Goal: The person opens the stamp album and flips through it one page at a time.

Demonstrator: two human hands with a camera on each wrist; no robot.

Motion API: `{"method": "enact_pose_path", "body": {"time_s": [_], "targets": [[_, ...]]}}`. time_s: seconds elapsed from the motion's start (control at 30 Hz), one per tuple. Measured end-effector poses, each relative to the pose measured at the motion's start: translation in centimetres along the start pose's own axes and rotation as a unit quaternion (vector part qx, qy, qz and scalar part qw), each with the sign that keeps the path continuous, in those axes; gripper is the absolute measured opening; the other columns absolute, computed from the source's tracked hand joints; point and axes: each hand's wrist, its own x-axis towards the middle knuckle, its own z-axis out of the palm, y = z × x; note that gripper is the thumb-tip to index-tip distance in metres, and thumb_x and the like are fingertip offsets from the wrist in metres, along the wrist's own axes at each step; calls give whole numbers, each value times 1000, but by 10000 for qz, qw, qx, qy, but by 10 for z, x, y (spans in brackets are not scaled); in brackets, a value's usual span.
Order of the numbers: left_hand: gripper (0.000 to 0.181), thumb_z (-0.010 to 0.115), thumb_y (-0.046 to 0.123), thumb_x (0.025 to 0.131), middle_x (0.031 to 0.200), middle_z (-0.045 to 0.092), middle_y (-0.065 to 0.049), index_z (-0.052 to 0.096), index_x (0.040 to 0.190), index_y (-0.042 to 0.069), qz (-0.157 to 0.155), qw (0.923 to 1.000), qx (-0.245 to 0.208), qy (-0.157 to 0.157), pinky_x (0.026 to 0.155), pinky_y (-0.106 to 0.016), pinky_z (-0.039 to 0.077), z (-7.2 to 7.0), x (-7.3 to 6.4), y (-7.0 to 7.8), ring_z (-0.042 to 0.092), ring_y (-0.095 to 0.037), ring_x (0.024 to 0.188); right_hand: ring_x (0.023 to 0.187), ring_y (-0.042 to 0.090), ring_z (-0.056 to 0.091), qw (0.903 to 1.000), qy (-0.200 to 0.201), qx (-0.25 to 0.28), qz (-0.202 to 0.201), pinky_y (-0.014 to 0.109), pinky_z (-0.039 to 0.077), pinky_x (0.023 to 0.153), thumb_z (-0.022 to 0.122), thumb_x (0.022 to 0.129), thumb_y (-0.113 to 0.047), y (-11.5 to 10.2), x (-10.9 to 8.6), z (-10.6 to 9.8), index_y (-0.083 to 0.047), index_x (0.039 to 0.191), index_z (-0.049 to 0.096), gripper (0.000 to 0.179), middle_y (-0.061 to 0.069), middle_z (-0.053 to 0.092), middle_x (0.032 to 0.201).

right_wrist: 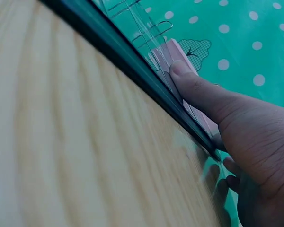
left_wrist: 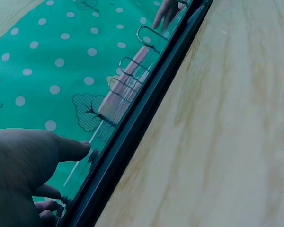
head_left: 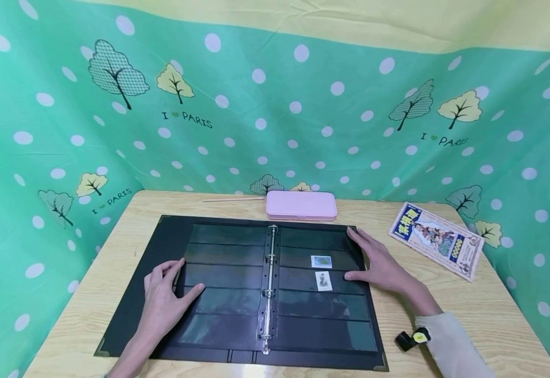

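Observation:
A black ring-binder stamp album (head_left: 128,294) lies open on the table, with dark strip-pocket pages on both sides of its metal rings (head_left: 269,289). On the right page sit two stamps, a blue-bordered one (head_left: 321,261) and a pale one (head_left: 323,281) below it. My left hand (head_left: 163,299) rests at the outer edge of the left page, its thumb spread over the pockets and its fingers loosely bent. My right hand (head_left: 381,265) lies at the right page's outer edge, thumb and fingers apart, fingertips near the upper corner. Neither hand visibly grips anything.
A pink pencil case (head_left: 301,205) stands behind the album, with a thin stick (head_left: 234,199) to its left. At the right lies a printed booklet (head_left: 437,240). A small black object (head_left: 404,341) is near the right sleeve. Green dotted cloth (head_left: 275,105) hangs around the table.

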Motion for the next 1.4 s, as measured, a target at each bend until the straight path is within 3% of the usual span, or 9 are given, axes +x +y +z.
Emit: {"method": "enact_pose_path", "body": {"time_s": [0.5, 0.63, 0.73, 0.87, 0.97, 1.07, 1.17, 1.3, 1.4], "targets": [[83, 92, 33, 92, 150, 46, -31, 58, 153, -11, -5, 10000, -1, -31, 98, -66, 42, -1, -1, 0, 34, -51, 134, 157, 58, 31, 9989, 354, 293, -79, 83, 36, 114, 95, 89, -44, -6, -5, 4, -19, 168, 52, 93, 26, 34, 175], [82, 92, 33, 93, 150, 46, -31, 58, 153, -11, 6, 10000, -10, -24, 98, -66, 41, -1, 0, 1, 34, -51, 134, 148, 52, 48, 9965, 460, 692, -51, 76, 42, 114, 95, 90, -40, -11, -8, 3, -22, 168, 52, 90, 23, 52, 162], [81, 92, 32, 93, 150, 46, -31, 58, 153, -11, 16, 10000, -21, 0, 98, -65, 41, -1, -1, 0, 35, -51, 133, 150, 49, 49, 9913, 447, 1237, 25, 63, 46, 118, 94, 92, -35, -15, -12, 1, -21, 171, 48, 92, 22, 52, 165], [80, 91, 31, 93, 149, 47, -30, 59, 153, -11, 12, 10000, -35, 34, 98, -65, 41, -2, -1, 0, 35, -50, 133, 153, 50, 47, 9751, 371, 2180, 159, 32, 52, 112, 90, 97, -22, -22, -15, -2, -11, 175, 34, 97, 24, 33, 177], [80, 91, 31, 93, 149, 47, -30, 59, 153, -11, 14, 10000, -41, 55, 99, -64, 40, -2, -1, 1, 35, -50, 133, 136, 44, 66, 9612, 395, 2711, 327, 19, 57, 98, 88, 97, -13, -26, -18, -4, -6, 177, 24, 102, 31, 36, 173], [79, 91, 30, 93, 149, 47, -30, 59, 152, -11, 15, 10000, -46, 63, 99, -64, 40, -2, -1, 1, 35, -50, 133, 119, 19, 75, 9530, 514, 2956, 416, 20, 60, 93, 88, 95, -8, -30, -22, -6, -2, 176, 21, 105, 35, 34, 172], [79, 91, 29, 93, 149, 47, -30, 59, 153, -11, 11, 10000, -40, 59, 99, -65, 40, -2, -1, 1, 35, -50, 133, 113, -2, 70, 9431, 707, 3238, 249, 18, 58, 95, 84, 97, -1, -32, -28, -8, 5, 173, 23, 98, 41, 28, 171], [78, 91, 28, 94, 149, 47, -30, 58, 153, -11, 22, 10000, -23, 61, 99, -64, 40, -2, -1, 2, 35, -50, 133, 125, -4, 66, 9206, 956, 3763, -418, 18, 55, 102, 67, 103, 11, -32, -34, -6, 14, 167, 28, 75, 44, 39, 162], [77, 90, 26, 94, 149, 47, -31, 58, 153, -12, 56, 10000, -18, 77, 99, -64, 39, -1, -1, 2, 35, -50, 133, 132, -1, 64, 9106, 1103, 3896, -829, 17, 52, 107, 58, 106, 14, -32, -40, -3, 11, 168, 34, 66, 23, 58, 159]]}}
